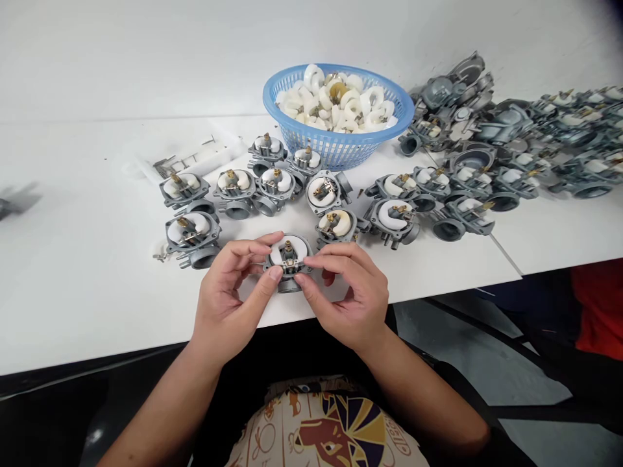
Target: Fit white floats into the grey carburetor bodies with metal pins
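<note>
Both hands hold one grey metal carburetor body (289, 259) with a white float and a brass part on top, just above the near edge of the white table (87, 285). My left hand (232, 292) grips its left side with thumb and fingers closed on it. My right hand (348, 292) pinches its right side, thumb and forefinger at the small metal piece by the float. Several similar carburetor bodies with white floats (233, 188) lie on the table just beyond my hands.
A blue plastic basket (335, 148) full of white floats stands at the back centre. A large heap of grey carburetor bodies (511, 143) spreads across the right. A clear plastic tray with metal pins (195, 159) lies back left. Floor shows off the table's right edge.
</note>
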Demonstrator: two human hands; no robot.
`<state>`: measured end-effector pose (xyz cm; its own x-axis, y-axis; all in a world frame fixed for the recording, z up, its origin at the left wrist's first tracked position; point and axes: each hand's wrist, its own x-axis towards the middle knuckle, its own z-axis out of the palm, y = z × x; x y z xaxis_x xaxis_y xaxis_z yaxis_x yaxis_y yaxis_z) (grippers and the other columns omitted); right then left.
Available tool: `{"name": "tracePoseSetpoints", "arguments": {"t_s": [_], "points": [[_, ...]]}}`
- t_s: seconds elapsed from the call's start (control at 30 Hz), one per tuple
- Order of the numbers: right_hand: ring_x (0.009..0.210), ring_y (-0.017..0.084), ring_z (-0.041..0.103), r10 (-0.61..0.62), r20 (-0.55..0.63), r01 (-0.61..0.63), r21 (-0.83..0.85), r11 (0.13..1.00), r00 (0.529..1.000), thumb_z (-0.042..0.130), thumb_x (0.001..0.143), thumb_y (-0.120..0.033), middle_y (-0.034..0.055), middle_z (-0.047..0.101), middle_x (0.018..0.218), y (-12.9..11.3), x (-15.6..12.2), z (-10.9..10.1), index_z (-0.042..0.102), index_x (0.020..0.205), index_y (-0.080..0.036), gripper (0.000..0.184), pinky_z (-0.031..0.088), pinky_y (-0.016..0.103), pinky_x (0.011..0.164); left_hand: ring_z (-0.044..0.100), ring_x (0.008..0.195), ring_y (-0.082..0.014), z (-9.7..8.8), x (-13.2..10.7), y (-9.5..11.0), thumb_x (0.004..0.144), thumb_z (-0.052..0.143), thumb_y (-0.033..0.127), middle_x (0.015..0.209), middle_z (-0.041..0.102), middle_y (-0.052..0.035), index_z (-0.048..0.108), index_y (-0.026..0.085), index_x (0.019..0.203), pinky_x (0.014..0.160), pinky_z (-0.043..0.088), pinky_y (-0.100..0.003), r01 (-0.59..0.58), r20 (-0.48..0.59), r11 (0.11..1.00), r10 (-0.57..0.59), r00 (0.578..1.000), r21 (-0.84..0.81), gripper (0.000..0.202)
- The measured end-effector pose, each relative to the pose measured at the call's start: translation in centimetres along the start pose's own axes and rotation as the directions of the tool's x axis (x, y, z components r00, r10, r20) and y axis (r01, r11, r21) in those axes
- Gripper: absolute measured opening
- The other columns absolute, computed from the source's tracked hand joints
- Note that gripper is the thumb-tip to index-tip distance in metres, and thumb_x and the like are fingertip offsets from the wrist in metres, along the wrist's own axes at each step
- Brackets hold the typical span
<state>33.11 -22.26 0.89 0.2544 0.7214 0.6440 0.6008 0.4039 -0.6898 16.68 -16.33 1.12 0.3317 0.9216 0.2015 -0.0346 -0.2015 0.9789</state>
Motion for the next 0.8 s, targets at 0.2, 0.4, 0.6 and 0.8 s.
{"name": "tracePoseSetpoints", "arguments": {"t_s": [0.2, 0.4, 0.6, 0.8], "points": [[0.080, 0.017, 0.064, -0.038, 0.018, 0.038, 0.006, 0.999, 0.999, 0.069, 0.090, -0.017, 0.0057, 0.068, 0.097, 0.03, 0.13, -0.03, 0.070, 0.104, -0.023, 0.015, 0.059, 0.031, 0.067, 0.064, 0.117, -0.0227, -0.07, 0.01, 0.10, 0.089, 0.072, 0.024, 0.135, 0.067, -0.0086, 0.062, 0.025, 0.106, 0.090, 0.053, -0.034, -0.008, 0.022, 1.000, 0.008, 1.000, 0.007, 0.019], [0.083, 0.018, 0.065, -0.050, 0.021, 0.050, 0.018, 0.999, 0.999, 0.067, 0.091, -0.016, 0.0060, 0.068, 0.097, -0.08, 0.10, -0.06, 0.070, 0.104, -0.023, 0.016, 0.060, 0.032, 0.070, 0.064, 0.118, -0.0236, -0.10, 0.00, 0.11, 0.089, 0.072, 0.025, 0.135, 0.066, -0.0089, 0.062, 0.025, 0.106, 0.093, 0.053, -0.036, -0.012, 0.027, 1.000, 0.012, 1.000, -0.001, 0.019], [0.084, 0.017, 0.065, -0.067, 0.016, 0.066, 0.024, 0.998, 0.998, 0.068, 0.089, -0.014, 0.0059, 0.067, 0.096, -0.04, 0.08, 0.00, 0.071, 0.103, -0.021, 0.015, 0.059, 0.031, 0.071, 0.063, 0.121, -0.0228, -0.14, 0.06, -0.03, 0.091, 0.069, 0.022, 0.136, 0.066, -0.0085, 0.062, 0.025, 0.107, 0.096, 0.052, -0.035, -0.012, 0.051, 1.000, 0.013, 0.999, -0.017, 0.017], [0.087, 0.017, 0.066, -0.086, 0.014, 0.085, 0.034, 0.996, 0.996, 0.068, 0.089, -0.012, 0.0061, 0.066, 0.096, -0.02, 0.01, 0.02, 0.070, 0.102, -0.018, 0.015, 0.059, 0.030, 0.074, 0.063, 0.122, -0.0194, -0.08, 0.06, -0.02, 0.093, 0.067, 0.021, 0.136, 0.066, -0.0068, 0.061, 0.025, 0.108, 0.097, 0.050, -0.030, -0.015, 0.060, 0.999, 0.017, 0.998, -0.029, 0.016]]}}
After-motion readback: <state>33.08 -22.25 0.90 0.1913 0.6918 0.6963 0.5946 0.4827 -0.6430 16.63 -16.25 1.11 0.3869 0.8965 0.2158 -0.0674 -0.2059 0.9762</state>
